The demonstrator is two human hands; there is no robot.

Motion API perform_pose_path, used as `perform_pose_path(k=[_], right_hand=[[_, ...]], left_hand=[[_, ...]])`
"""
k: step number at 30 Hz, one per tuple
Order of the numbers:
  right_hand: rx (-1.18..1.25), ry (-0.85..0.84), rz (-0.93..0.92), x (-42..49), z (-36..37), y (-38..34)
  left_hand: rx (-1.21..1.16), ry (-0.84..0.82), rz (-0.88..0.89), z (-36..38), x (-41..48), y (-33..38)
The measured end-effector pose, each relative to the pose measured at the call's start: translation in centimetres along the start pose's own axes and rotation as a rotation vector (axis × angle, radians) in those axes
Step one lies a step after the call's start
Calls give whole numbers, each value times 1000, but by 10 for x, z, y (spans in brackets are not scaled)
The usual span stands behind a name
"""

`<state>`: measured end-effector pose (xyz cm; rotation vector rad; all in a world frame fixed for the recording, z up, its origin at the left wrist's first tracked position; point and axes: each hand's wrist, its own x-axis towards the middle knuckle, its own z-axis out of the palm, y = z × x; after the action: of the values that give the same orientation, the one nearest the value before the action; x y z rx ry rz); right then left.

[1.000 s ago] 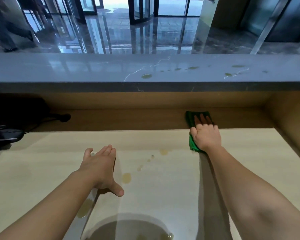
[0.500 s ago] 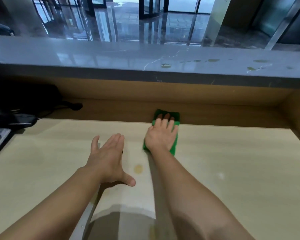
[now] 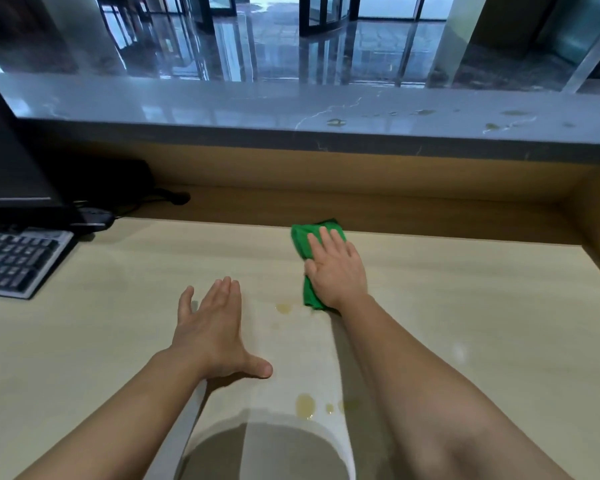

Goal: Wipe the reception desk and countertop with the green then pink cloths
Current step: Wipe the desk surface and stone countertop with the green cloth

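Under the right hand [image 3: 336, 271], spread flat with straight fingers, the green cloth [image 3: 303, 239] lies pressed on the pale wood worktop [image 3: 465, 306], its far end poking out past the fingertips close to the back wall of brown wood. Just off the heel of that hand sits a small yellowish drop [image 3: 284, 308], and further toward the person, between the two forearms, a bigger cluster of yellowish drops [image 3: 305, 405]. To the left of it the left hand [image 3: 212, 330] is palm down, fingers straight and together, thumb stuck out sideways, holding nothing; whether it touches the wood is hard to tell. Beyond both hands a grey stone ledge [image 3: 187, 102] runs across, with several yellowish stains [image 3: 336, 122] on its right half. Behind the ledge a glossy dark lobby floor [image 3: 257, 46] mirrors glass doors. Far left of the left hand, a keyboard [image 3: 14, 261] and a dark monitor [image 3: 7, 161] are cut off by the frame edge; a black mouse [image 3: 96, 216] and cables behind them sit in shadow. Most of the cloth is hidden by the palm, and a dark rounded shape [image 3: 267, 452] at the bottom edge cannot be made out
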<state>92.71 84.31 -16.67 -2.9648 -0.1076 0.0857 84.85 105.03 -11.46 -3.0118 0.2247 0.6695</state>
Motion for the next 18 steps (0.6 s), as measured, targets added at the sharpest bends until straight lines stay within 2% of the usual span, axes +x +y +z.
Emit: perform_pose_path(k=[6, 10, 15, 18], right_hand=[[-36, 30, 260, -44, -16, 83], [-43, 52, 438, -70, -21, 105], [45, 31, 660, -62, -19, 59], [89, 28, 685, -50, -12, 9]], left_hand=[[-15, -2, -29, 13, -25, -4], [-47, 16, -62, 20, -35, -14], [-104, 53, -75, 28, -35, -18], [-100, 65, -71, 31, -32, -21]])
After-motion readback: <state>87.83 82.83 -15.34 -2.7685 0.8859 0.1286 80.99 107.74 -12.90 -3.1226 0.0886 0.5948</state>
